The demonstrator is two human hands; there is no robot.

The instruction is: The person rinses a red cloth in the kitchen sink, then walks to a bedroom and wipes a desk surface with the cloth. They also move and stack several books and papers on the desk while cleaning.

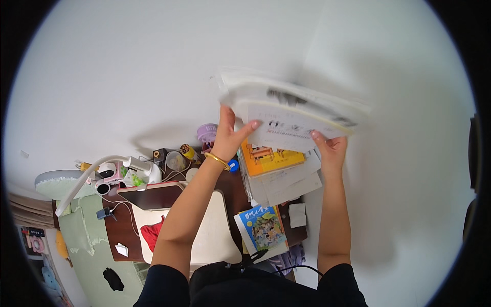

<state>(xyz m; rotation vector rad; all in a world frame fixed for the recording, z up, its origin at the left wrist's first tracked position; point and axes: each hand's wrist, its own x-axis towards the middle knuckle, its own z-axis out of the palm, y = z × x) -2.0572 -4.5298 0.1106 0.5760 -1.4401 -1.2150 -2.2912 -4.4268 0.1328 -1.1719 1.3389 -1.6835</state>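
Both hands hold a stack of booklets and papers (284,115) up in front of the wall, blurred along its far edge. My left hand (232,132), with a gold bangle (218,161) on the wrist, grips the stack's left side, thumb on the near face. At the right corner my right hand (332,149) pinches it, thumb also on top. The nearest sheet bears printed writing. Below the stack lies an orange-yellow picture book (268,161) on a pile of loose papers (295,188). Closer to my body a blue illustrated magazine (262,230) rests on the desk.
A brown desk (230,199) carries a white desk lamp (144,170), a tablet (153,195) and a cream board (213,230) with a red cloth (152,234). Behind them stand a purple container (207,132) and a pencil holder (188,152). A bed (82,226) is at left.
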